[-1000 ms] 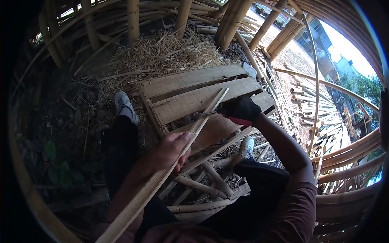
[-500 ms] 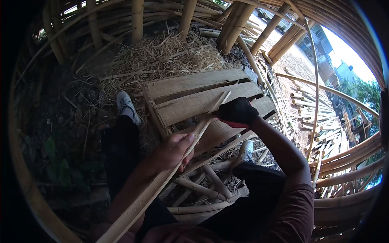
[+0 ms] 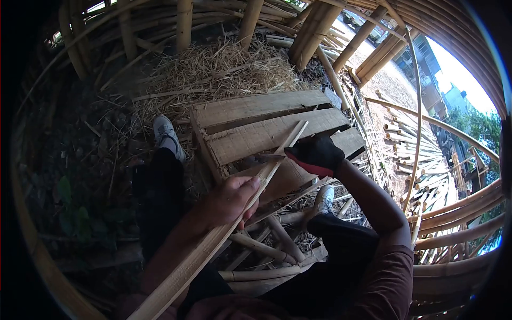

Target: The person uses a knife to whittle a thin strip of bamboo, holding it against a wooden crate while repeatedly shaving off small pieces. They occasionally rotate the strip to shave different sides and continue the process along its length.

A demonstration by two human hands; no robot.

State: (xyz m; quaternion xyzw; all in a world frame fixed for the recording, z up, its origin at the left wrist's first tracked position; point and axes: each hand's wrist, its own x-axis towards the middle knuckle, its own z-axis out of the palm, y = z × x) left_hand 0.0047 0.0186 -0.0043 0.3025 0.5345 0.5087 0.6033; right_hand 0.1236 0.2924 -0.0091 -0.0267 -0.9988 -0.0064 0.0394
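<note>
A long split bamboo strip [image 3: 205, 246] runs slantwise from the bottom left up over the slatted wooden bench [image 3: 229, 110]. My bare left hand [image 3: 233, 198] is closed around the strip near its middle, thumb on top. In a black and red glove, my right hand [image 3: 318, 154] is closed on a knife [image 3: 271, 158]. The blade points left and lies across the strip, near its far end. Its handle is hidden inside the glove.
Dry shavings [image 3: 224, 72] are heaped behind the bench. Bamboo posts [image 3: 184, 24] stand at the back, and many cut poles [image 3: 424, 154] lie outside on the right. Crossed bamboo pieces [image 3: 266, 248] sit between my feet, near a shoe [image 3: 324, 198].
My right hand has moved slightly down and to the right along with the knife, so more of the blade shows. The left hand keeps its hold on the strip.
</note>
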